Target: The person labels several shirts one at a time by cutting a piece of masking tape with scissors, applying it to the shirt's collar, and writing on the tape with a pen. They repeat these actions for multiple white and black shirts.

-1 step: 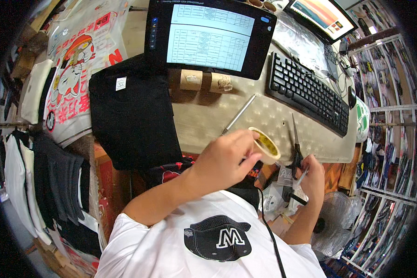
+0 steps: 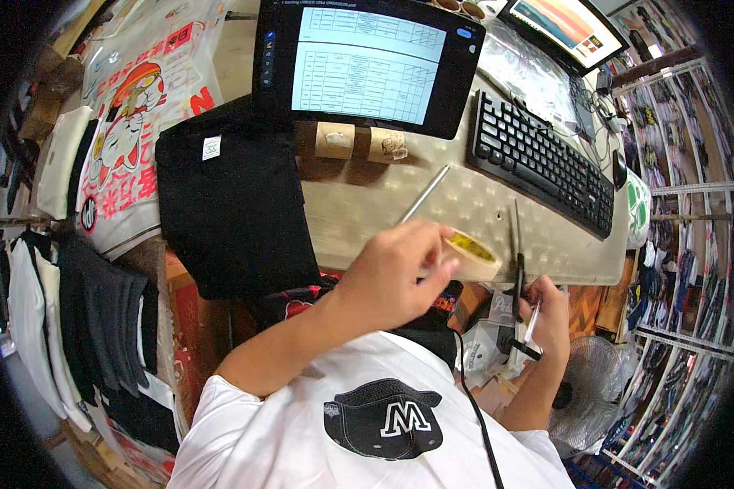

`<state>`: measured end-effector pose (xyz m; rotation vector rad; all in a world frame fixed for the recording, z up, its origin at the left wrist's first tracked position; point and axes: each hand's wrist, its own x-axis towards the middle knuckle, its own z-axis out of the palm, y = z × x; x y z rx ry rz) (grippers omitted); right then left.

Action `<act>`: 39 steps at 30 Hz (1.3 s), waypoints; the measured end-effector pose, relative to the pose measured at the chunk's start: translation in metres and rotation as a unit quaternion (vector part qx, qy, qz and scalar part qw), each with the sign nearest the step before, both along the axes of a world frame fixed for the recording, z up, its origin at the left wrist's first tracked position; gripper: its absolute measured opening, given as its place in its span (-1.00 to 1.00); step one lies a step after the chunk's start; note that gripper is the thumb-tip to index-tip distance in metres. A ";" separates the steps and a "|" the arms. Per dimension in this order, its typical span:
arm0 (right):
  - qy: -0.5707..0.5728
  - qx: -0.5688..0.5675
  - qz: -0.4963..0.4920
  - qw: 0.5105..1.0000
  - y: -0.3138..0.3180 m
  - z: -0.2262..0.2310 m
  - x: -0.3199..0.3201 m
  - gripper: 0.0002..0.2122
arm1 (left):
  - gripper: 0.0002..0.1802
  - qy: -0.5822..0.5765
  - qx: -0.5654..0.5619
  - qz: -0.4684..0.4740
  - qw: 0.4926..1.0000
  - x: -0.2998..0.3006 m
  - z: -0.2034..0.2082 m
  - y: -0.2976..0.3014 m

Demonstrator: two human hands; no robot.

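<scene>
My left hand (image 2: 404,273) is closed, its fingertips pinching the near-left edge of a pale roll of tape (image 2: 475,259), whose inner ring is yellow. My right hand (image 2: 550,318) grips a pair of scissors (image 2: 516,253) by the black handles, blades pointing up toward the desk. Against the same hand shows a thin silvery-white stick (image 2: 533,319) with a dark bar at its lower end; its kind is unclear. A slim silver rod (image 2: 424,196) lies just beyond my left hand, its near end hidden by the fingers. Left of this hand, a folded black garment (image 2: 228,212) bears a white label.
A tablet (image 2: 367,69) showing a table stands behind two small brown cardboard pieces (image 2: 333,140). To the right are a black keyboard (image 2: 542,167), a mouse (image 2: 619,172) and a monitor (image 2: 575,37). Printed plastic packaging (image 2: 134,138) lies left. A fan (image 2: 587,395) stands below right, near packed shelves (image 2: 677,261).
The tape roll has shifted slightly right and tilted flatter, with my left fingers turning along. The scissors have swung a little more upright in my right hand.
</scene>
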<state>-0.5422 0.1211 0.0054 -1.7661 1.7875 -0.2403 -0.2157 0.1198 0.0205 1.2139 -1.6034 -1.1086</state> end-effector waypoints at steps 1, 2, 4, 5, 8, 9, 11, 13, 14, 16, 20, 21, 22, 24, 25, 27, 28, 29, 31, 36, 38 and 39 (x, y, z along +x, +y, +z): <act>-0.091 0.039 -0.009 0.995 0.007 -0.005 -0.006 -0.75 | -0.92 0.092 0.023 0.023 0.995 0.002 -0.003 -0.004; -0.186 -0.030 -0.022 0.982 0.021 -0.007 0.019 -0.73 | -0.93 0.183 0.044 0.044 0.981 0.001 -0.008 -0.010; -0.386 -0.042 -0.044 0.921 0.037 -0.009 0.053 -0.66 | -0.88 0.294 0.082 0.055 0.951 0.006 -0.008 -0.021; -0.481 -0.047 -0.055 0.874 0.044 -0.010 0.063 -0.60 | -0.88 0.300 0.073 0.054 0.950 0.007 -0.006 -0.025; -0.513 -0.011 -0.036 0.858 0.064 -0.001 0.094 -0.48 | -0.89 0.303 0.057 0.050 0.950 0.006 0.001 -0.031; -0.557 0.061 -0.022 0.828 0.069 -0.003 0.095 -0.47 | -0.89 0.308 0.057 0.051 0.948 0.003 0.001 -0.032; -0.554 0.071 -0.016 0.830 0.072 -0.004 0.107 -0.47 | -0.89 0.317 0.054 0.057 0.945 -0.002 0.002 -0.033; -0.554 0.078 -0.001 0.829 0.073 -0.009 0.111 -0.52 | -0.90 0.322 0.050 0.055 0.944 -0.006 0.002 -0.032; -0.556 0.082 -0.004 0.827 0.072 -0.008 0.113 -0.53 | -0.91 0.325 0.048 0.055 0.943 -0.008 0.002 -0.031; -0.559 0.088 -0.008 0.825 0.071 -0.008 0.116 -0.56 | -0.92 0.315 0.053 0.059 0.946 -0.010 0.005 -0.030; -0.559 0.071 0.005 0.826 0.067 -0.010 0.119 -0.60 | -0.93 0.289 0.031 0.038 0.956 -0.015 0.003 -0.027; -0.559 0.062 0.014 0.827 0.066 -0.010 0.120 -0.61 | -0.92 0.287 0.025 0.038 0.957 -0.017 0.001 -0.027; -0.563 0.062 0.014 0.824 0.066 -0.011 0.121 -0.62 | -0.92 0.286 0.018 0.038 0.957 -0.020 -0.002 -0.027; -0.569 0.060 0.014 0.820 0.066 -0.015 0.120 -0.64 | -0.91 0.284 0.011 0.034 0.958 -0.023 -0.003 -0.027; -0.562 0.054 0.007 0.826 0.067 -0.014 0.120 -0.64 | -0.91 0.281 0.011 0.031 0.959 -0.024 -0.003 -0.028; -0.546 0.044 -0.006 0.836 0.068 -0.013 0.121 -0.64 | -0.90 0.274 0.013 0.029 0.961 -0.025 -0.003 -0.028; -0.517 0.014 -0.014 0.856 0.072 -0.018 0.116 -0.64 | -0.90 0.268 0.017 0.029 0.963 -0.027 -0.004 -0.029; -0.486 -0.017 -0.022 0.874 0.076 -0.022 0.111 -0.64 | -0.89 0.264 0.020 0.029 0.964 -0.028 -0.004 -0.031; -0.493 -0.085 -0.044 0.865 0.075 -0.022 0.106 -0.63 | -0.91 0.158 0.007 0.018 0.987 -0.029 -0.007 -0.037; -0.429 -0.111 -0.221 0.869 0.038 -0.030 0.052 -0.82 | -0.91 0.014 -0.203 -0.002 0.979 -0.035 -0.028 -0.035; -0.196 -0.201 -0.083 0.956 0.023 -0.034 0.017 -0.90 | -0.90 -0.018 -0.187 -0.006 0.982 -0.026 -0.023 -0.029; -0.059 -0.243 -0.010 0.968 0.016 -0.038 0.001 -0.90 | -0.90 -0.067 -0.232 0.014 0.970 -0.007 -0.024 -0.032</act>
